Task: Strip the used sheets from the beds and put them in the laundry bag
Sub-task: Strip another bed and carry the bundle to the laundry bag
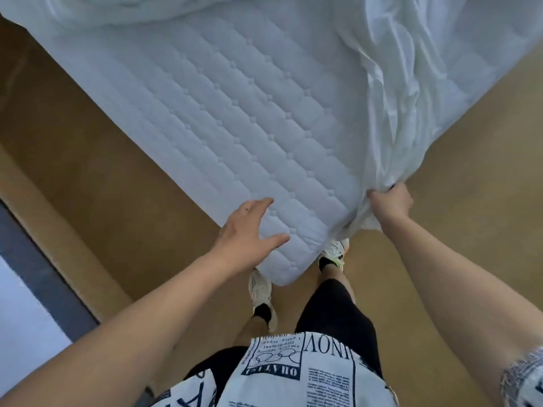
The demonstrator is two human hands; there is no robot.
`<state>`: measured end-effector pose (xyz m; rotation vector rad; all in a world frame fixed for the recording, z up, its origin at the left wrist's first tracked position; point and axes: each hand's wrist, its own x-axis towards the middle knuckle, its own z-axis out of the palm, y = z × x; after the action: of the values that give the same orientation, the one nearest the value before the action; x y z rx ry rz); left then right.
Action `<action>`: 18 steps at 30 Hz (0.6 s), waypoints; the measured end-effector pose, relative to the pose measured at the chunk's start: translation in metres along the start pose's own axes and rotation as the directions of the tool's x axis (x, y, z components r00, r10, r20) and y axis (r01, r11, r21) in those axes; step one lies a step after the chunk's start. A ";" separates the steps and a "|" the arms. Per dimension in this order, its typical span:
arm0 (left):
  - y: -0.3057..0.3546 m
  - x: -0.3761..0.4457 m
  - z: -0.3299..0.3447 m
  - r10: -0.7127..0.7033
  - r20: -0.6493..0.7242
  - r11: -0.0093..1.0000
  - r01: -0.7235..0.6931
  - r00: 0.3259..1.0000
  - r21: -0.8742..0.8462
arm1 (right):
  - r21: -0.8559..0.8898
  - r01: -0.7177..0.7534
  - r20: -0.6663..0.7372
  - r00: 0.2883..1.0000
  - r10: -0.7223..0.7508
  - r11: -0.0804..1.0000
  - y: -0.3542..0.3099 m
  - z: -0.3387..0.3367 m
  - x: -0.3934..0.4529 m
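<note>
A bare quilted white mattress fills the upper middle, one corner pointing at my feet. The white sheet is pulled off that corner and lies bunched in folds along the mattress's right side. My right hand is closed on a gathered edge of the sheet just right of the corner. My left hand hovers with its fingers spread over the left side of the corner, touching or nearly touching the mattress and holding nothing. More crumpled white bedding lies at the far end. No laundry bag is in view.
Tan carpet surrounds the bed on both sides. A dark strip and a pale surface run along the left edge. My feet in white shoes stand right at the mattress corner.
</note>
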<state>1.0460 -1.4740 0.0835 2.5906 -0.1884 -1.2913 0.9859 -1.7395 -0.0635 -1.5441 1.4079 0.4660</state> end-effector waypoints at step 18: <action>-0.034 -0.115 -0.058 0.448 0.033 0.809 -0.390 0.893 -0.440 | 0.348 0.377 0.312 0.817 -0.485 0.858 -0.016 0.003 -0.321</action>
<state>1.0239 -1.4071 0.1961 1.9516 -0.4290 -1.1807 0.9174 -1.5636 0.1964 -1.3950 0.7372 0.2618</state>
